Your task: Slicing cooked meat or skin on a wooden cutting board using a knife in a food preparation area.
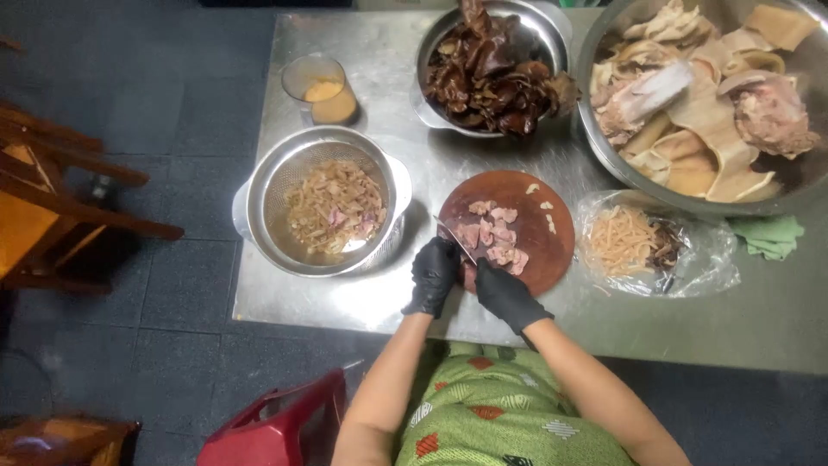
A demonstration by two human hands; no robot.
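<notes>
Your left hand (434, 274), in a black glove, is closed around the handle of a knife (454, 238) whose blade angles up and left across the near edge of a round wooden chopping board (552, 250). Your right hand (504, 293), also gloved, rests at the near rim of the board with its fingers curled down toward the pink meat pieces (493, 235); whether they pinch a piece cannot be told. The meat lies in a loose cluster on the left half of the board, just beyond the blade.

For clean cuts, it seems best to keep the curled fingertips of your right hand tucked behind the knuckles and let the blade ride beside them, and to feed one piece at a time.

To the left stands a metal colander (259, 203) holding pale shredded strips. To the right lies a clear plastic bag (711, 259) of pale strips and dark bits, beside a green cloth (770, 235). Farther off on the steel table (345, 302) sit a cup of tan sauce (321, 88), a bowl of dark brown pieces (552, 34) and a large basin of pale offal (595, 129).
</notes>
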